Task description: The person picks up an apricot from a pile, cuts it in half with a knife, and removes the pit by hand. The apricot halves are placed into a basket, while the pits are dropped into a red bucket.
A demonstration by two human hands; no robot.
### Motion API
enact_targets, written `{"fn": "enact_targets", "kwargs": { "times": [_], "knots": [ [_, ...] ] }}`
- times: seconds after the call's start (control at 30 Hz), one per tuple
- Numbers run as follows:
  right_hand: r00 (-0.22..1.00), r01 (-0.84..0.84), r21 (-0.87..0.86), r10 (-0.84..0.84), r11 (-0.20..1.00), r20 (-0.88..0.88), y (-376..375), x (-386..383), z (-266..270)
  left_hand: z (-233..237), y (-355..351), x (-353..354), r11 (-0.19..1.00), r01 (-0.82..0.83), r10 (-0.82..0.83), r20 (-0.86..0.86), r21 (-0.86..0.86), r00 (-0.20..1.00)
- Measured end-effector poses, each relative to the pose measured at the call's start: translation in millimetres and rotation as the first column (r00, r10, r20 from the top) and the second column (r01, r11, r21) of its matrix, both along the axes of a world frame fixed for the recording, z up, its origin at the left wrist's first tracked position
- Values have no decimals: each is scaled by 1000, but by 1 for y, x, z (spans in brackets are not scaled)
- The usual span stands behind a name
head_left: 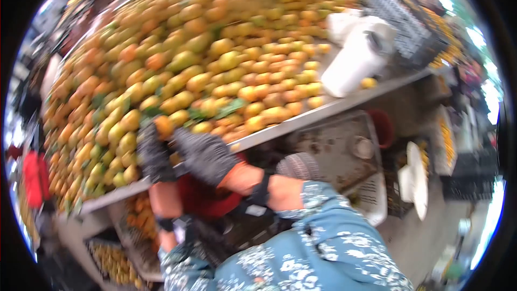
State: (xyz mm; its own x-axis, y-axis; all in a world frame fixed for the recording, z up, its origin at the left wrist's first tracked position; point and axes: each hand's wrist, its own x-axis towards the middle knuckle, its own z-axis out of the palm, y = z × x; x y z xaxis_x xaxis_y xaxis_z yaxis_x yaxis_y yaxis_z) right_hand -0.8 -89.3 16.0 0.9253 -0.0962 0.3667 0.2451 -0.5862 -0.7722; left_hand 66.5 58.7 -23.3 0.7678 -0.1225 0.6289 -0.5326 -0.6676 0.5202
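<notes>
Both my hands wear dark grey knitted gloves and reach over the near metal edge point(253, 141) of a big table heaped with mandarins point(215, 64). An orange mandarin point(163, 127) sits between the fingertips of my left hand point(155, 153) and my right hand point(205, 153). My left hand's fingers point up along its side and appear closed against it. The right hand comes in from the other side, its fingers bent toward the fruit. Blur hides whether the right fingers grip it. Green leaves point(230, 108) lie among the fruit just beyond.
A white container point(355, 62) stands on the table at the right, before a dark crate point(404, 21). Below the edge are a dirty grey crate point(339, 145), a red bucket point(380, 128) and a red container point(207, 196). A crate of fruit point(116, 261) lies at lower left.
</notes>
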Motion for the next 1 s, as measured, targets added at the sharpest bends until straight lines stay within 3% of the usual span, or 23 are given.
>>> {"fn": "enact_targets", "kwargs": {
  "times": [0.07,0.13,0.2,0.27,0.3,0.37,0.4,0.43,0.47,0.5,0.53,0.6,0.63,0.73,0.77,0.83,0.87,0.9,0.93,0.97,1.0],
  "knots": [
    [991,-13,-42,8,999,-132,4,5,-2,13,-2,-2,972,-68,24,-192,-223,981],
    [961,6,-64,-24,998,-277,7,5,12,26,-8,-1,863,-112,-81,-352,-493,932],
    [944,50,96,-16,994,-329,14,4,14,34,-15,5,635,-164,-323,-452,-755,831],
    [977,-16,453,110,891,-182,20,7,1,35,-22,9,316,-295,-619,-432,-902,656],
    [971,-39,491,149,870,-187,21,8,-4,26,-26,12,290,-299,-681,-416,-909,603],
    [986,-162,241,152,957,63,20,10,-12,-2,5,36,321,-282,-713,-427,-904,557],
    [987,-148,418,157,896,12,24,12,-11,1,6,41,332,-277,-721,-431,-902,543],
    [985,-103,490,159,866,-73,22,12,-14,0,7,40,327,-288,-725,-434,-900,534],
    [986,-156,466,166,871,19,30,25,-36,6,6,39,289,-341,-768,-429,-895,475],
    [969,-150,560,233,815,-79,21,21,-22,13,4,40,255,-460,-777,-464,-850,426],
    [969,-142,528,226,837,-98,14,14,-11,18,2,40,274,-532,-643,-564,-802,519],
    [928,-93,348,208,933,-309,5,11,3,17,18,57,232,-568,-538,-591,-790,602],
    [928,-94,346,208,934,-309,1,10,2,15,30,59,167,-510,-652,-483,-844,585],
    [913,-180,474,326,862,-247,-17,11,15,22,46,62,216,-383,-632,-428,-898,646],
    [948,-118,496,246,860,-200,-25,12,20,41,33,42,293,-348,-738,-443,-890,510],
    [971,-22,542,148,840,-190,-40,12,36,-2,35,57,316,-351,-743,-459,-882,487],
    [994,-5,329,40,944,-100,-43,19,32,-17,39,63,336,-352,-748,-475,-874,463],
    [996,-23,335,50,942,-71,-47,19,32,-2,13,41,406,-271,-770,-486,-873,413],
    [997,-54,349,71,936,-35,-48,19,32,-17,16,46,427,-146,-843,-451,-892,292],
    [987,-101,413,144,905,-74,-50,19,31,-5,3,28,473,-250,-795,-532,-844,290],
    [966,-166,485,241,859,-96,-52,18,30,-12,-13,23,418,-206,-793,-466,-885,392]
  ]
}}
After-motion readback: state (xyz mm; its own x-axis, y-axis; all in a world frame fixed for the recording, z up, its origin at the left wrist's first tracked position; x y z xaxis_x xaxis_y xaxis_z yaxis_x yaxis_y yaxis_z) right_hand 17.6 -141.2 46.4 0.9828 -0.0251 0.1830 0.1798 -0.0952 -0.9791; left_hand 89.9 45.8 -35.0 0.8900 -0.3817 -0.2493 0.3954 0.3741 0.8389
